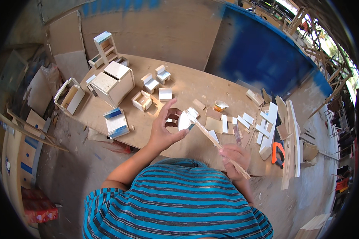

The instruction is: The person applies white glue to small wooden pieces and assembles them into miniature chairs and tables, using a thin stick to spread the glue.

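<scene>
My left hand (163, 131) grips a small white piece (184, 121) by its edges, raised above the wooden table's front half. My right hand (233, 158) is closed on a thin wooden stick (208, 134); its whitish far end touches the white piece. Just beyond my right hand is a flat brush (236, 131). A small cup-like container with yellowish contents (220, 106) sits farther back, among loose wood offcuts (213, 113) and white strips (224, 124). Left of my hands stand small wooden chair-like pieces (142, 101).
The table (187, 83) holds box-like miniature furniture (111, 89) at left and a blue-and-white piece (116, 123) near the front. At right lie long boards (294, 139) and an orange-handled saw (278, 155). A panel with blue paint (263, 47) stands behind. Boards (26, 151) lean at left.
</scene>
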Demonstrator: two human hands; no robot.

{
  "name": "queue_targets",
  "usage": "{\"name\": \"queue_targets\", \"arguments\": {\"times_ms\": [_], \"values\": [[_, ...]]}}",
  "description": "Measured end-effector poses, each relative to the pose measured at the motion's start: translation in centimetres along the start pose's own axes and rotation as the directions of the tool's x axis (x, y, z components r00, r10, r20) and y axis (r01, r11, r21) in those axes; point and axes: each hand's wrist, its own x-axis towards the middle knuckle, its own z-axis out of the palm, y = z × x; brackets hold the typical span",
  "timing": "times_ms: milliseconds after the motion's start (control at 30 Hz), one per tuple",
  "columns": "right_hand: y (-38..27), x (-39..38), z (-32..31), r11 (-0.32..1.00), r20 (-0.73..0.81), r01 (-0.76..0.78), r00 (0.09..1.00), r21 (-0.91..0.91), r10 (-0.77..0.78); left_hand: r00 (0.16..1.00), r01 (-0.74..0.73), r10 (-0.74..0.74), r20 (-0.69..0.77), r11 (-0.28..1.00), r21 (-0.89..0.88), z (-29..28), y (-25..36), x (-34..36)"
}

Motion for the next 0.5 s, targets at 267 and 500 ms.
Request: {"name": "queue_targets", "arguments": {"times_ms": [267, 500], "values": [[0.8, -2.7, 0.0, 0.921, -0.169, -0.134, 0.964, 0.365, 0.207, 0.991, -0.132, 0.133, -0.023, 0.991, 0.018, -0.4, -0.3, -0.9], [7.2, -2.1, -2.1, 0.795, -0.424, -0.399, 0.688, 0.457, 0.589, 0.995, -0.078, 0.084, -0.055, 0.991, 0.106, -0.9, -2.0, -1.6]]}}
